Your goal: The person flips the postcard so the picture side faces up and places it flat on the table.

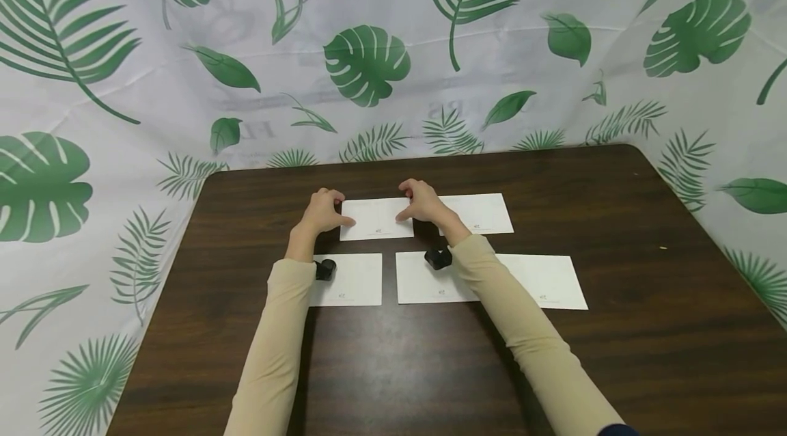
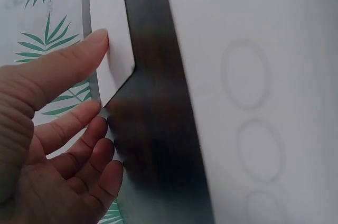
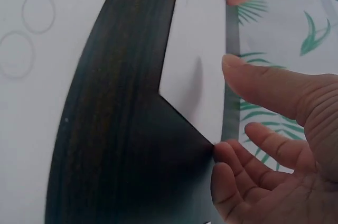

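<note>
only wrist views show ovals [image 2: 260, 151]; left grip [image 1: 322, 212] and right grip [image 1: 425, 204], unclenched, flank a card [image 1: 376, 217].

You wear close-fitting, softly creased beige fabric sleeves [image 1: 272, 347], a small black device [image 1: 326, 269] at each wrist, and dark navy cloth [image 1: 617, 430] higher on your right arm.

Head view overlooks the table [image 1: 393, 368]; close wrist views share one sheet [image 1: 375, 216].

Bright light washed the dark brown wood-grain bench [image 1: 393, 378], leaving pale glare on its near middle and shadows beside the beige fabric sleeves [image 1: 270, 347]. Wrist views were dimmer, the closest white rectangular paper sheets [image 2: 301, 18] blurred.
</note>
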